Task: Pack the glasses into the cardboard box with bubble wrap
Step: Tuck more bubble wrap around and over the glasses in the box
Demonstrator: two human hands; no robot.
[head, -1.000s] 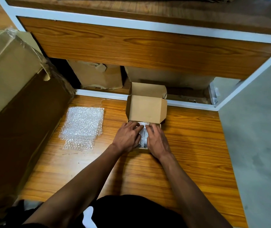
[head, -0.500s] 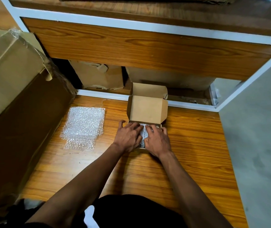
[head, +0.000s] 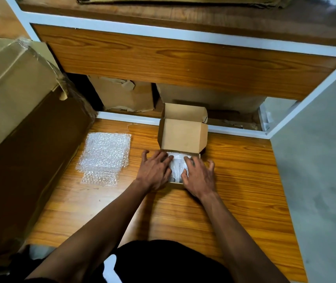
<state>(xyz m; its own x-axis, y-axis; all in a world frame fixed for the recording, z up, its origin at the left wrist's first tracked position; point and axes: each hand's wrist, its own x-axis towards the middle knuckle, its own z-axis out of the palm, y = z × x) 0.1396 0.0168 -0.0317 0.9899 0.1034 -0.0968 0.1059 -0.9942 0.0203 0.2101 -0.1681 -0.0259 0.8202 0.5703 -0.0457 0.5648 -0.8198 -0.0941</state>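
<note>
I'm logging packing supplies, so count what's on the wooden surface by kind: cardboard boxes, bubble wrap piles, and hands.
Small open cardboard box: 1
Loose bubble wrap pile beside it: 1
Bubble-wrapped bundle inside the box: 1
Hands, left hand and right hand, spread over the box: 2
Total: 5

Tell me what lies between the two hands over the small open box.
In the head view, bubble-wrapped contents show between the left hand and right hand, inside the small cardboard box. The glasses themselves cannot be made out.
</note>
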